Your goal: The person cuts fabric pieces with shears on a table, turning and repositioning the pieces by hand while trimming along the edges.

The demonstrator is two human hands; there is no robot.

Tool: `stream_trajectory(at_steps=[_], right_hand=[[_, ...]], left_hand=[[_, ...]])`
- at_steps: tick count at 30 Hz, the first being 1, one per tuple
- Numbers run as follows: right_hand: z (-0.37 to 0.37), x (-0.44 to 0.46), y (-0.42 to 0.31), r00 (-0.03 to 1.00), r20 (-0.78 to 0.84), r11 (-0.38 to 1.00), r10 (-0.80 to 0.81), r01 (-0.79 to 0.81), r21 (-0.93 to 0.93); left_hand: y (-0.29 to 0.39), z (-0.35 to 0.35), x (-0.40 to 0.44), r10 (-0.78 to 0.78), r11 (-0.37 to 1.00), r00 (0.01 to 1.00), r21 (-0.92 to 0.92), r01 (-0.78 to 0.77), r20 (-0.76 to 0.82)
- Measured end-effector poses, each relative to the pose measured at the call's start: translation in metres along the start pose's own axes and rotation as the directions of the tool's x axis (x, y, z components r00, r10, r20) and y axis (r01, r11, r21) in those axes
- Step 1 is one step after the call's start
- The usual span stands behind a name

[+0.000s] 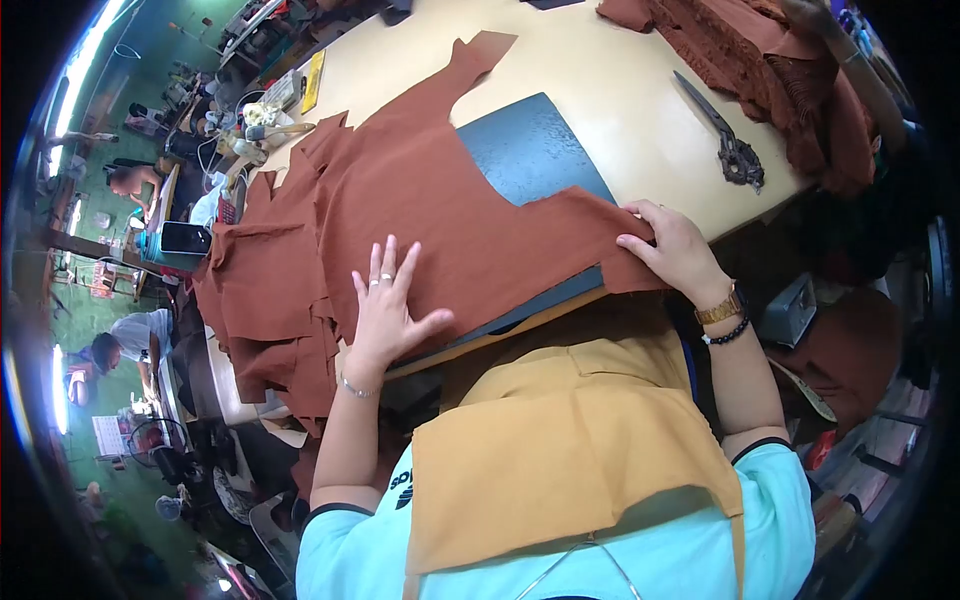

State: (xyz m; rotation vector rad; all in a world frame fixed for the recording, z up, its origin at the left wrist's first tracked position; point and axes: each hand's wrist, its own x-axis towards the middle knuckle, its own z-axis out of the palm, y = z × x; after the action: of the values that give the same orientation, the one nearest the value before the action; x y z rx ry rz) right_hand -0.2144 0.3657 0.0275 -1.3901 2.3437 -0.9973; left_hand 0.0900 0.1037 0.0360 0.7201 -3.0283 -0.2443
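Rust-brown fabric point(420, 190) lies spread over the table, its curved cut-out showing a dark blue sheet point(535, 145) beneath. My left hand point(385, 310) rests on the fabric near the table's front edge, palm down, fingers spread. At the fabric's right end my right hand point(675, 250) pinches its edge between thumb and fingers. More rust-brown pieces point(265, 290) are heaped in layers on the left and hang over the edge. A strip of the dark sheet also shows under the fabric's front edge.
Black scissors point(735, 150) lie on the cream table point(640, 100) at the right. Behind them a co-worker's arm point(870, 80) touches bunched brown fabric point(775, 90). A yellow object point(313, 80) and bottles are at the back left. A tan apron point(570, 460) covers my lap.
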Motion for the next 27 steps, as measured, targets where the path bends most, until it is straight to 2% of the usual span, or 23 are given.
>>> stream_trajectory(at_steps=[3,6,9,12,13,16,17,18,20,21,22,23,24,26,27], right_hand=[[-0.007,-0.003,0.001,0.997,-0.027,0.998,0.067,-0.067,0.000],[-0.010,-0.006,0.003,0.989,0.011,0.989,0.146,-0.146,0.006],[-0.012,-0.005,0.004,0.985,0.062,0.980,0.160,-0.151,-0.129],[-0.007,-0.007,0.005,0.991,-0.030,0.976,0.128,-0.120,0.184],[-0.006,-0.008,0.004,0.992,-0.054,0.968,0.114,-0.098,0.232],[-0.011,-0.009,-0.003,0.991,-0.092,0.928,0.102,-0.062,0.366],[-0.019,-0.010,-0.008,0.991,-0.077,0.909,0.113,-0.072,0.410],[-0.029,-0.012,-0.013,0.991,-0.061,0.889,0.123,-0.082,0.451],[-0.065,-0.018,-0.028,0.982,0.112,0.793,0.154,-0.191,0.579],[-0.086,-0.024,-0.045,0.982,0.153,0.791,0.112,-0.182,0.584],[-0.112,-0.032,-0.053,0.961,0.265,0.779,0.077,-0.224,0.586],[-0.140,-0.034,-0.065,0.940,0.341,0.843,-0.013,-0.173,0.509],[-0.158,-0.038,-0.062,0.912,0.398,0.789,-0.097,-0.174,0.589],[-0.176,-0.028,-0.061,0.891,0.326,0.729,-0.315,0.007,0.685],[-0.182,-0.017,-0.061,0.896,0.275,0.778,-0.349,0.113,0.619]], left_hand=[[-0.002,0.003,-0.019,-0.065,0.994,0.997,-0.087,0.067,0.035],[-0.007,0.007,-0.028,-0.095,0.993,0.995,-0.067,0.095,0.010],[-0.007,0.012,-0.029,-0.104,0.991,0.993,-0.087,0.099,-0.056],[-0.008,0.018,-0.027,-0.120,0.988,0.989,-0.104,0.111,-0.088],[-0.002,0.019,-0.025,-0.100,0.991,0.975,-0.102,0.082,-0.196],[-0.002,0.017,-0.025,-0.126,0.960,0.955,-0.274,0.050,-0.268],[-0.001,0.015,-0.024,-0.110,0.964,0.907,-0.266,-0.002,-0.407],[-0.002,0.007,-0.027,-0.196,0.924,0.895,-0.382,0.032,-0.400],[0.008,-0.033,-0.031,-0.167,0.928,0.793,-0.365,-0.075,-0.586],[0.008,-0.055,-0.043,-0.230,0.891,0.759,-0.445,-0.088,-0.609],[-0.003,-0.071,-0.058,-0.295,0.848,0.723,-0.520,-0.104,-0.625],[-0.026,-0.086,-0.069,-0.220,0.915,0.608,-0.377,-0.143,-0.763],[-0.049,-0.100,-0.079,-0.136,0.966,0.470,-0.223,-0.134,-0.872],[-0.036,-0.178,-0.090,-0.198,0.965,0.405,-0.249,-0.078,-0.893],[-0.024,-0.204,-0.066,-0.143,0.980,0.464,-0.190,-0.055,-0.874]])
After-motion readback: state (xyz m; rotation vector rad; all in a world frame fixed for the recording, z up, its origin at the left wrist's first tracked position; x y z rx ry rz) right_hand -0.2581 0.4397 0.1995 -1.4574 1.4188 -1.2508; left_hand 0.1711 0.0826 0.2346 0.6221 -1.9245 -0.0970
